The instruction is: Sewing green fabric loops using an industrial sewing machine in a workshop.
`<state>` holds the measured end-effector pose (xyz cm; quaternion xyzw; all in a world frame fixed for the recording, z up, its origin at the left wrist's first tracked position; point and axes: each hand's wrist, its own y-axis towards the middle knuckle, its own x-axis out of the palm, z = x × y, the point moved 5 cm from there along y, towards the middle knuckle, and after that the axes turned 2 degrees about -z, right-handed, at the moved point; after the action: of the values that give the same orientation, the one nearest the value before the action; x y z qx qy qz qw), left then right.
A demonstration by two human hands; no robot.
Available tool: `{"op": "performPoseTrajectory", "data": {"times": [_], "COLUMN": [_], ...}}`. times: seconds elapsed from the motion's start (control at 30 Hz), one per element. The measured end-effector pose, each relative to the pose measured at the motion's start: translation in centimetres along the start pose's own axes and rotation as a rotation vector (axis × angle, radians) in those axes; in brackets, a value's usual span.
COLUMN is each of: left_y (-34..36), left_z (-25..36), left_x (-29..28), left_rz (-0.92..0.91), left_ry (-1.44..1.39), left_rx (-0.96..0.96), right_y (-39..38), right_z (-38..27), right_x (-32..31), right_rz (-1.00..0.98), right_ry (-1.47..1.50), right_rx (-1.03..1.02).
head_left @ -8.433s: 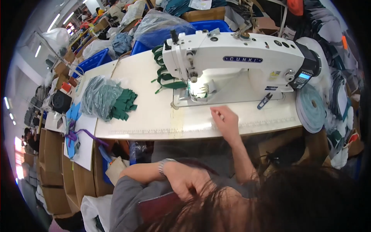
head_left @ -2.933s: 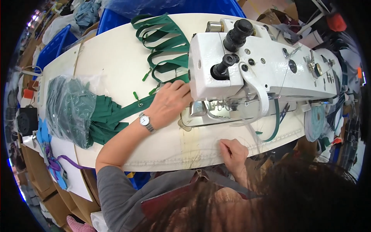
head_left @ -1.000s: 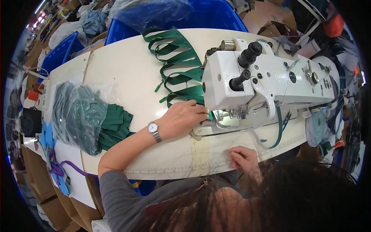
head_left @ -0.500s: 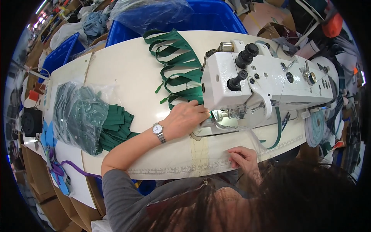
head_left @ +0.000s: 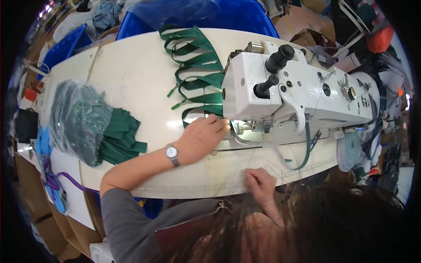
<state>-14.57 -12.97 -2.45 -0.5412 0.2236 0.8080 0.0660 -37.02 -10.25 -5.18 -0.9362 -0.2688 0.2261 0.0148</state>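
A white sewing machine (head_left: 250, 79) stands on the pale table (head_left: 140, 87). My left hand (head_left: 204, 138), wearing a wristwatch (head_left: 171, 152), rests beside its lit needle area. Its fingers are pressed together on a green strap (head_left: 195, 115), whose end is hidden by the fingers and the machine. Beyond that hand, a chain of green strap loops (head_left: 199, 83) with small green tabs runs to the table's far edge. Close to the front edge is my right hand (head_left: 262, 186), its fingers curled shut; whatever they may hold cannot be made out.
Left of my forearm lies a bundle of green strips (head_left: 120, 136), partly inside a clear plastic bag (head_left: 72, 125). A green band (head_left: 305, 151) and dark snips (head_left: 315, 139) are right of the needle. Blue bins (head_left: 258, 19) stand behind the table. Purple ribbon (head_left: 70, 177) hangs at the left.
The whole view has shifted, so the table and machine sit a little further left. My left hand stays by the needle. My right hand has moved slightly left, its fingers more curled.
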Motion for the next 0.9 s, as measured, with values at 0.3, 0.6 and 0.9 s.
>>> {"op": "performPoseTrajectory", "data": {"times": [0.3, 0.6, 0.9], "left_y": [-0.1, 0.6, 0.2], "left_z": [-0.7, -0.7, -2.3], "left_x": [0.2, 0.3, -0.6], "left_rz": [0.016, -0.031, -0.031], "left_ry": [0.006, 0.034, 0.021], "left_rx": [0.051, 0.031, -0.005], "right_y": [0.2, 0.0, -0.2], "right_z": [-2.7, -2.4, -2.5], "right_x": [0.3, -0.1, 0.5], "right_rz": [0.175, 0.188, 0.204], "right_ry": [-0.32, -0.334, -0.312], "right_rx": [-0.429, -0.435, -0.37]}}
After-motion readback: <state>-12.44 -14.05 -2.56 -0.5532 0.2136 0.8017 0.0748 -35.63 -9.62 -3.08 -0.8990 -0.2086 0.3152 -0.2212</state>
